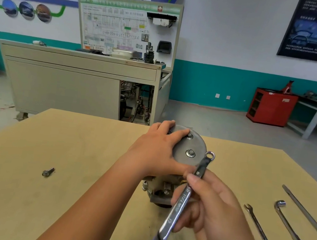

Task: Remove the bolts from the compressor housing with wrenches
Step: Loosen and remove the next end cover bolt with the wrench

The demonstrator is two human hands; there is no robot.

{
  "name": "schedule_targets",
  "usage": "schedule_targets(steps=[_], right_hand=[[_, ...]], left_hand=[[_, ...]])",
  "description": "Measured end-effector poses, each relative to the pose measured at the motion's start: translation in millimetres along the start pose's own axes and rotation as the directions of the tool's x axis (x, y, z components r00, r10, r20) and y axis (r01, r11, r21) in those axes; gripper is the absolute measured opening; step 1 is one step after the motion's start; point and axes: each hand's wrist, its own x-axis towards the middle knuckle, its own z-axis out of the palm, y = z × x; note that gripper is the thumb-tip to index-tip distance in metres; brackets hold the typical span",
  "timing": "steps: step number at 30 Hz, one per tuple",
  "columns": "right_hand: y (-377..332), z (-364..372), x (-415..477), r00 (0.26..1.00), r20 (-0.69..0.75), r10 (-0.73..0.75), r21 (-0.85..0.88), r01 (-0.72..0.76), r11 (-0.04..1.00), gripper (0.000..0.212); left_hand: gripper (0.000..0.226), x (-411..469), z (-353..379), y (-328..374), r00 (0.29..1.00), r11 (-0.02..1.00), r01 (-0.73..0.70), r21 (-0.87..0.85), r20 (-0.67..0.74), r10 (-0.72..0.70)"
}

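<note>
We log one view: wide-angle head camera, facing forward and down, close over the table [11,190], which fills the lower frame; wall [226,37] far beyond.

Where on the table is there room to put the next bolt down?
Bare wood runs from the loose bolt out to the left edge of the table, and between that bolt and the left forearm. Right of the compressor is crowded: right hand with its wrench, then three tools lying side by side.
</note>
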Motion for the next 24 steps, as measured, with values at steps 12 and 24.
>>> schedule_targets(steps=[12,24], right_hand=[[7,7,29,0.996,0.037,0.081,0.026,-0.082,0.996,0.017],[2,-8,33,0.995,-0.052,0.086,0.032,-0.084,0.996,0.022]], left_hand=[[0.074,4,2,-4,0.999,0.995,-0.036,0.090,-0.004,0.037],[0.079,3,3,0,1.000,0.997,-0.020,0.072,-0.015,0.021]])
